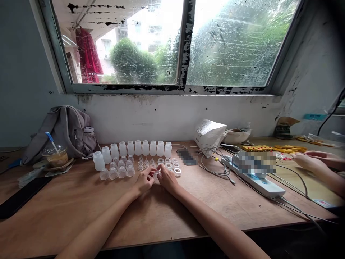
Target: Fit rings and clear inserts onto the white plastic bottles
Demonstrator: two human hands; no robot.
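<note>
My left hand (145,180) and my right hand (167,178) meet over the table, fingers pinched together around a small clear piece (156,174). It looks like a bottle nipple, perhaps with a ring, but my fingers cover most of it. Just beyond are several clear nipples (146,162) in rows, and to their right several white collar rings (177,172). On the left stand clear dome caps (122,171), also in rows. Behind everything runs a line of frosted white baby bottles (138,148), upright and without tops.
At left are a grey backpack (67,129), an iced drink cup (55,154) and a black flat object (23,196). Right of me lie looped cables (208,165), a white power strip (265,185) and a white bag (210,133). Another person's hands (315,160) work at far right.
</note>
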